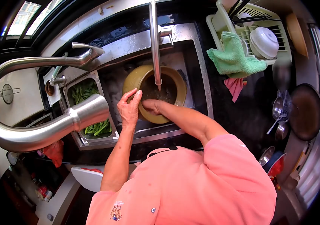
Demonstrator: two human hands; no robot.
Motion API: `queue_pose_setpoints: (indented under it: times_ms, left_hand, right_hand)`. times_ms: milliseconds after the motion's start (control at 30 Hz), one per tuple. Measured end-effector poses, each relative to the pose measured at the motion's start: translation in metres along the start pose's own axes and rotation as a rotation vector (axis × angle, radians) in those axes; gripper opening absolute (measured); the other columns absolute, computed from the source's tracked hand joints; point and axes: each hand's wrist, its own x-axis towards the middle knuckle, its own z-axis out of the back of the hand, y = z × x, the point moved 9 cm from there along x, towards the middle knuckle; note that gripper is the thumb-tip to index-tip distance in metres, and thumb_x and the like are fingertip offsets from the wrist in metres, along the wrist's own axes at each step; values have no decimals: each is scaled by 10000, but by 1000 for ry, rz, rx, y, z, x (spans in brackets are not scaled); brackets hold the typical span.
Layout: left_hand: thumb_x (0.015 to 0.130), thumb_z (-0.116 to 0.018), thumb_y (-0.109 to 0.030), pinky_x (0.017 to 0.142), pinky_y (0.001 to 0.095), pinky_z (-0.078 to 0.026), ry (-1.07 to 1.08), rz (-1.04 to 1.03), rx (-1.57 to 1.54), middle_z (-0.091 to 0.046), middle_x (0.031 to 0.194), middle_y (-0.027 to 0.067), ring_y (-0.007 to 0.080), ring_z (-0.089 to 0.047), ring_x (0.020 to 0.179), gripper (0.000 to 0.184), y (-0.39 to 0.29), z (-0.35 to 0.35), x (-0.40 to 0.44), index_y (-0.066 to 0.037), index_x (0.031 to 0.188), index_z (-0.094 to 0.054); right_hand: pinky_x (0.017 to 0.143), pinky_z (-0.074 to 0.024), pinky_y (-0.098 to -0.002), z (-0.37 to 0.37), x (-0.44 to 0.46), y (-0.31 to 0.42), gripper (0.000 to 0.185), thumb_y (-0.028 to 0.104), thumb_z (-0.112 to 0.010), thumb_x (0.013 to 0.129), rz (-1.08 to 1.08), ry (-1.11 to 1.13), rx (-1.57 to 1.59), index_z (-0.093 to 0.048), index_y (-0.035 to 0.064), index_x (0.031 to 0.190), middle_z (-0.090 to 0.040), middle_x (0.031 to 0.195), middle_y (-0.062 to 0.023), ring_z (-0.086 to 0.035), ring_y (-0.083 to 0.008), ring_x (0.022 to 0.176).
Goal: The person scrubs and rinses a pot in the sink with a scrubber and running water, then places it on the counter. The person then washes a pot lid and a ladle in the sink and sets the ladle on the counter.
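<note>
A yellowish-brown round pot (130, 83) sits tilted in the large sink basin, its wide mouth turned up toward me. My left hand (129, 108) grips the pot's near-left rim, fingers bent over the edge. Inside the mouth, my right hand (152, 107) reaches down against the inner wall; its fingers are hidden, so whether it holds anything does not show. The spout of a steel faucet (154, 45) ends right over the pot's opening, and what looks like water falls from it into the dark interior.
A second, curved faucet (47, 131) looms close on the left, partly over a small steel basin (115, 132) with green leafy vegetables (97, 128). At right, a dish rack (220, 20) holds white bowls (264, 42); a green cloth (235, 56) hangs over its edge.
</note>
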Motion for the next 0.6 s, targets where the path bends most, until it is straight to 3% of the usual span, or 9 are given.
queue_pose_setpoints:
  times_ms: [67, 133, 200, 267, 367, 467, 567, 600]
  left_hand:
    - [862, -818, -229, 837, 253, -508, 9, 0, 14, -747, 980, 65, 104, -646, 883, 334, 4, -1, -3, 11, 1087, -756]
    - [860, -819, -228, 834, 254, -508, 16, 4, 33, -748, 975, 64, 103, -649, 884, 336, 0, -5, -6, 9, 1091, -757]
    - [862, -816, -233, 835, 258, -509, 36, -9, 41, -751, 983, 64, 101, -649, 888, 343, -6, -8, -4, 7, 1101, -758]
    - [864, -814, -240, 847, 259, -507, 54, 14, 29, -752, 990, 66, 103, -648, 898, 349, -4, -7, 1, 6, 1106, -759]
    - [866, -812, -252, 875, 265, -501, 38, -6, 88, -754, 1002, 73, 113, -650, 922, 360, -6, -2, 4, 6, 1111, -759]
    - [865, -814, -267, 898, 269, -495, 51, 11, 60, -755, 1010, 78, 119, -650, 941, 367, 2, 1, 6, 4, 1107, -761]
    - [863, -816, -274, 897, 270, -498, 40, 7, 92, -756, 1005, 78, 120, -654, 938, 366, -2, 2, 8, 0, 1100, -763]
    - [863, -816, -277, 897, 271, -498, 29, 6, 83, -756, 1002, 78, 121, -655, 937, 365, -1, 3, 9, -1, 1095, -765]
  right_hand:
    - [901, -550, -430, -32, -27, 43, 346, 244, -558, 951, 153, 149, 390, -698, 60, 1208, -723, 1180, -114, -690, -287, 1051]
    - [913, -545, -431, -33, -45, 59, 364, 245, -556, 956, 236, 108, 322, -689, 55, 1237, -724, 1180, -104, -684, -276, 1070]
    - [926, -541, -433, -15, -50, 43, 383, 246, -554, 962, 207, -63, -153, -681, 49, 1265, -724, 1180, -94, -678, -265, 1090]
    - [952, -530, -449, 28, -38, -8, 412, 253, -565, 952, 94, -153, -1043, -669, 70, 1306, -710, 1233, -124, -662, -271, 1158]
    - [877, -536, -424, 81, -58, 23, 302, 268, -508, 982, -191, -542, -1566, -751, 111, 1069, -717, 1173, -151, -681, -309, 1106]
    - [879, -540, -467, 107, -52, 69, 346, 283, -483, 986, 42, -620, -1386, -743, 81, 1094, -730, 1131, -172, -692, -360, 1069]
    - [839, -583, -456, 147, -51, 65, 258, 219, -615, 908, 142, -886, -944, -784, 113, 1072, -730, 1147, -161, -719, -333, 1026]
    - [838, -583, -449, 145, -48, 54, 264, 217, -611, 905, 50, -849, -882, -778, 98, 1072, -729, 1142, -168, -722, -323, 1019]
